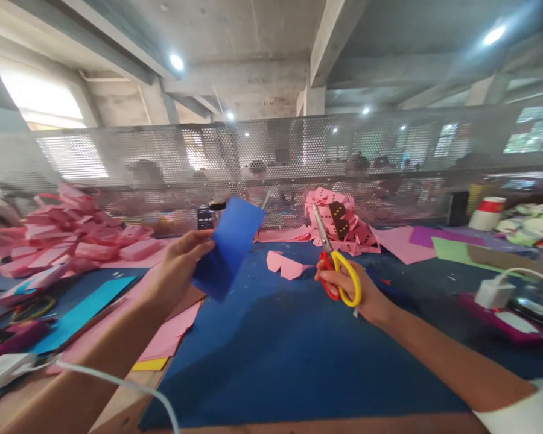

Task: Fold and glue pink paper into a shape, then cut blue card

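Note:
My left hand [181, 265] pinches the left edge of a blue paper sheet [238, 241], which it holds tilted above the dark blue tabletop [253, 367]. On the other side, my right hand [350, 289] is closed round scissors [332, 262] with one red and one yellow handle loop. Their blades point up and away from me and look shut. Between my hands lies a notched piece of pink paper [287, 266]. Behind the scissors sits a heap of pink paper pieces with dark dots [355, 217]. The scissors do not touch the blue sheet.
Folded pink paper shapes [81, 235] are piled at the left, with a bright blue strip [88, 313] nearby. A white cable [122, 383] crosses the left front. A charger [494, 293], colored sheets [461, 250] and a cup [487, 214] stand right. A perforated screen [280, 150] rises behind.

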Demonstrator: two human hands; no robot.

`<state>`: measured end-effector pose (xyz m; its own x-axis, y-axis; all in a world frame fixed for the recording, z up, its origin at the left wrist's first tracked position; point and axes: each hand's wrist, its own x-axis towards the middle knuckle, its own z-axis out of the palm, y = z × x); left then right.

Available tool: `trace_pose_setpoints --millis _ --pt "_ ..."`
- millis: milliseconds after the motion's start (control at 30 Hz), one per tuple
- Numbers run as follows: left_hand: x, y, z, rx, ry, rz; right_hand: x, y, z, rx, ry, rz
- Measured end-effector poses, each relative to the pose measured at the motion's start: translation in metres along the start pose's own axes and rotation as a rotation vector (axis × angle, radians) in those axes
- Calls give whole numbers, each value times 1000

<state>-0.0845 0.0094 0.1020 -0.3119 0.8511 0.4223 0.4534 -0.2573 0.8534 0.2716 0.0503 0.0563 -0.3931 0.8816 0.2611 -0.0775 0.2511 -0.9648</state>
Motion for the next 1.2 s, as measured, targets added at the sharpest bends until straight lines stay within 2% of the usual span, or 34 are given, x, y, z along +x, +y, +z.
trace_pose_setpoints --millis 67,133,233,433,767,967,1200 --pt "-14 10 34 -44 -131 22 2 -7 1 21 17 -35" --pt "-26 16 59 -59 -242 46 4 -9 1 -8 18 -48" --pt "-36 15 76 -48 -317 89 7 -6 0 -23 45 -52" --pt "-40 0 75 13 -286 98 5 4 0 140 53 -46" --pt "-47 -9 75 45 -409 68 -2 10 6 -39 -27 -32" --pt "-48 1 73 26 -499 3 -3 11 8 -100 -71 -36" --pt "-51 17 68 6 -542 -61 -6 11 9 -97 -126 -18"
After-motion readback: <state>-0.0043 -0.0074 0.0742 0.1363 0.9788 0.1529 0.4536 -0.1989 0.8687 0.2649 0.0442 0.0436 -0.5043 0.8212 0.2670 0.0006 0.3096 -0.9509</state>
